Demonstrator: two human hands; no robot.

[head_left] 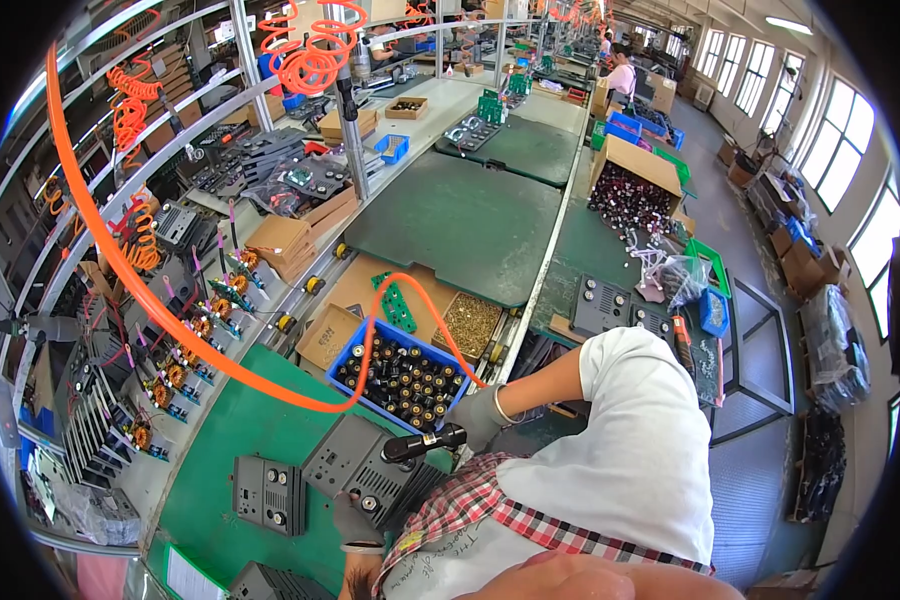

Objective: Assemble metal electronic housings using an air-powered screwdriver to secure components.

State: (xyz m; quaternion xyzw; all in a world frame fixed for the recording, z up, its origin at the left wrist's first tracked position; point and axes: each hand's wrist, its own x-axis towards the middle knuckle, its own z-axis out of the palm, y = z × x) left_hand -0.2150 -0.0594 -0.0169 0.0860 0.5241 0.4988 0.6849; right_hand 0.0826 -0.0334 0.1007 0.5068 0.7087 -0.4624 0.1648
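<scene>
A dark grey front panel with knobs and sockets lies tilted on the green bench mat, close to my body. My left hand, in a grey glove, grips its near edge. My gloved right hand is closed around a black air ratchet wrench; the wrench's head is over a fitting on the panel, and whether it touches cannot be made out. Left of this panel are more grey panels, stacked on the mat. Just beyond my right hand stands a blue bin full of black and brass round fittings.
An orange air hose arcs across the left and loops over the bin. Behind the bin are a box of small brass parts and a green circuit board. Wired coil boards line the left rail. Grey panels sit at right.
</scene>
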